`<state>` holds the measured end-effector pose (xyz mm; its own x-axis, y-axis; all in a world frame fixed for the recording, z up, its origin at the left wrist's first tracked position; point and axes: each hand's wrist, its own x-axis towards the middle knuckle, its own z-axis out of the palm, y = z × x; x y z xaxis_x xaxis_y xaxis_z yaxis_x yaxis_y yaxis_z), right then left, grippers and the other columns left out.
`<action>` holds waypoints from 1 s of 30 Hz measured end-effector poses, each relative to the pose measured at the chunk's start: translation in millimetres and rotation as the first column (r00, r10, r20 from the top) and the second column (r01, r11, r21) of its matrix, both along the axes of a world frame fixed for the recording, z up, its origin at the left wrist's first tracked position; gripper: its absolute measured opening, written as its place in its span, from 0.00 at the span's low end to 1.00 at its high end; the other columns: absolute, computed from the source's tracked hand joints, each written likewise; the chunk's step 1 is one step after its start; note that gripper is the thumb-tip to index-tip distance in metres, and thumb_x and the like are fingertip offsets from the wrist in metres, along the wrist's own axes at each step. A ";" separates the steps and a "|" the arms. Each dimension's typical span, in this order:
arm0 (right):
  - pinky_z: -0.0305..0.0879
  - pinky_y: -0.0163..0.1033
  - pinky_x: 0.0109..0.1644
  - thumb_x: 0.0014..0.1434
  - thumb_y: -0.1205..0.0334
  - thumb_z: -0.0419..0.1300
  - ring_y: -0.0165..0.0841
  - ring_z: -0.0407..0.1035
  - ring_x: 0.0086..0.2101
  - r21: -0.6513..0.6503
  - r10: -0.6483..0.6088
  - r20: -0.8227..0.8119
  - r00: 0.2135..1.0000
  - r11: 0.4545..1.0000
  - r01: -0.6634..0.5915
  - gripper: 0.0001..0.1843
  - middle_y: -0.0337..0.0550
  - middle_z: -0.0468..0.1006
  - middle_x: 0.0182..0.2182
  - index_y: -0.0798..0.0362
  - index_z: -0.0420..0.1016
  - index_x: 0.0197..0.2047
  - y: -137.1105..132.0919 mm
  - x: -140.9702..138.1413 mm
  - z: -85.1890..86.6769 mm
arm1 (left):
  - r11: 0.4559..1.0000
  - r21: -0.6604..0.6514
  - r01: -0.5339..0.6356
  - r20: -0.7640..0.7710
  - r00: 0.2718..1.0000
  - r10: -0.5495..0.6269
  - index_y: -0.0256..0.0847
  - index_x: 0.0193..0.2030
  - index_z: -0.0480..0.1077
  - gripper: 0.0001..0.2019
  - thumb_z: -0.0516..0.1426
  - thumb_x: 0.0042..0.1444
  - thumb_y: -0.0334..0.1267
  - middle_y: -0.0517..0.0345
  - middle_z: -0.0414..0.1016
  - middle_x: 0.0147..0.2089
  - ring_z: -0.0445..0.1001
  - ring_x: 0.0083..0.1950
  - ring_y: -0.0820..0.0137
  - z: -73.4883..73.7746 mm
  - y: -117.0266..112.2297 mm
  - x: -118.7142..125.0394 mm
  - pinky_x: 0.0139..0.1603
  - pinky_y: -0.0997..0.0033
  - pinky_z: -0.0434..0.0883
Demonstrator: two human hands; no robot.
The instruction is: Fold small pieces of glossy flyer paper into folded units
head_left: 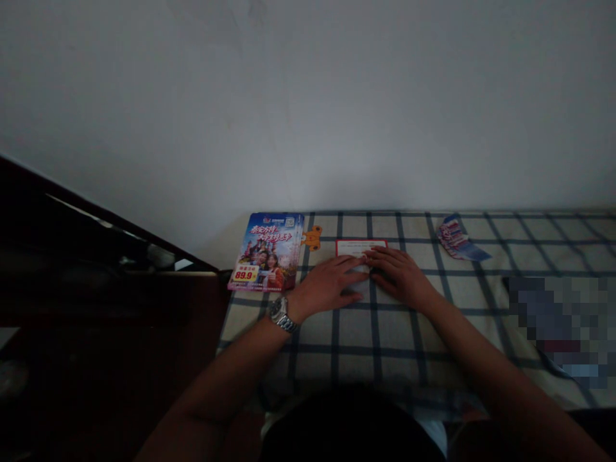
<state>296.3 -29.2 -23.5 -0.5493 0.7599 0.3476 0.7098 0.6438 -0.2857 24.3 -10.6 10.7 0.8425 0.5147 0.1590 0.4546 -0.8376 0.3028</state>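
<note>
My left hand (pixel 331 283) lies flat with its fingers stretched out on a white sheet of paper with a red border (pixel 360 246). My right hand (pixel 397 274) lies flat on the same sheet, fingertips meeting those of the left. Both hands press the paper onto a checked cloth (pixel 385 333); most of the sheet is hidden beneath them. A silver wristwatch (pixel 282 314) is on my left wrist.
A stack of colourful leaflets (pixel 267 251) lies left of the hands, with a small orange cut-out (pixel 312 237) beside it. A striped folded paper (pixel 457 239) lies at the back right. Dark furniture (pixel 96 282) stands to the left. A white wall rises behind.
</note>
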 end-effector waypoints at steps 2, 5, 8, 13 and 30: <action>0.65 0.59 0.67 0.71 0.59 0.59 0.46 0.65 0.66 -0.001 0.006 -0.007 1.000 1.000 -0.006 0.21 0.47 0.76 0.64 0.47 0.72 0.65 0.2 0.2 0.2 | 1.000 0.005 -0.004 -0.006 1.000 0.004 0.50 0.67 0.68 0.24 0.60 0.67 0.51 0.53 0.61 0.75 0.60 0.74 0.58 0.9 -0.3 0.8 0.74 0.54 0.61; 0.65 0.60 0.68 0.71 0.59 0.59 0.46 0.65 0.66 0.003 0.004 -0.014 1.000 1.000 -0.004 0.20 0.47 0.76 0.63 0.46 0.72 0.64 0.1 -0.6 1.7 | 1.000 0.012 -0.009 -0.005 1.000 0.009 0.49 0.67 0.68 0.25 0.60 0.67 0.52 0.52 0.62 0.74 0.60 0.74 0.57 2.1 -1.3 1.4 0.73 0.54 0.63; 0.65 0.60 0.68 0.71 0.60 0.58 0.47 0.66 0.66 0.006 -0.007 -0.019 1.000 1.000 0.007 0.19 0.48 0.77 0.62 0.46 0.73 0.63 -0.7 -1.6 3.4 | 1.000 0.023 -0.007 -0.004 1.000 0.007 0.49 0.67 0.69 0.25 0.60 0.66 0.53 0.51 0.62 0.73 0.61 0.73 0.56 2.8 -2.4 1.1 0.73 0.53 0.64; 0.65 0.59 0.67 0.71 0.60 0.58 0.46 0.65 0.66 0.020 0.005 -0.010 1.000 1.000 -0.005 0.18 0.48 0.77 0.63 0.47 0.73 0.63 -1.3 -1.6 4.7 | 0.999 0.045 -0.004 0.002 1.000 0.004 0.47 0.66 0.69 0.25 0.60 0.67 0.53 0.49 0.63 0.73 0.61 0.73 0.56 2.6 -3.8 0.6 0.72 0.53 0.64; 0.67 0.61 0.68 0.71 0.62 0.58 0.47 0.67 0.65 0.009 -0.006 -0.010 1.000 1.000 0.006 0.17 0.50 0.78 0.61 0.48 0.75 0.61 -2.6 -6.0 7.9 | 0.999 0.045 -0.006 -0.013 1.000 0.007 0.46 0.66 0.68 0.26 0.60 0.66 0.55 0.49 0.62 0.74 0.60 0.74 0.55 1.3 -3.5 2.2 0.72 0.53 0.64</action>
<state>290.3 -31.8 -15.6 -0.5411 0.7599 0.3601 0.7110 0.6421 -0.2865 26.5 -14.0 12.0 0.8411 0.5130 0.1713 0.4640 -0.8472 0.2588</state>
